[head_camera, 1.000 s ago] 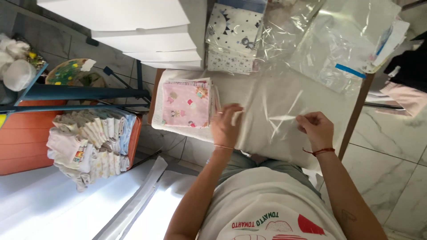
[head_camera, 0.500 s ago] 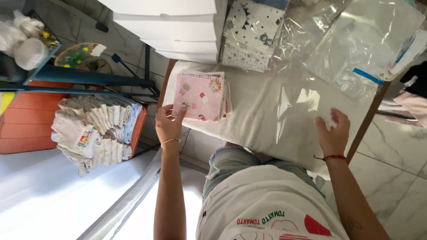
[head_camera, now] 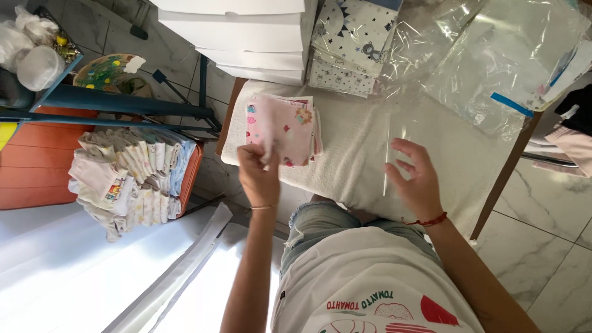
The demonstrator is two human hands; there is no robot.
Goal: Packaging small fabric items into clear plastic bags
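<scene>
Our left hand [head_camera: 259, 176] has moved from the table edge onto the pink cloth stack [head_camera: 285, 131] — fingers pinch 1 top piece on the white towel [head_camera: 351, 154]. Our right hand [head_camera: 416, 179] stays open, flat on the clear bag [head_camera: 394, 148].

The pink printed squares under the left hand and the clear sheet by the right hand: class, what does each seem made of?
Pink printed squares: probably soft matte woven cloth; the lifted corner bends limply. Clear sheet: likely thin glossy plastic film; transparent, with bright glare streaks.
</scene>
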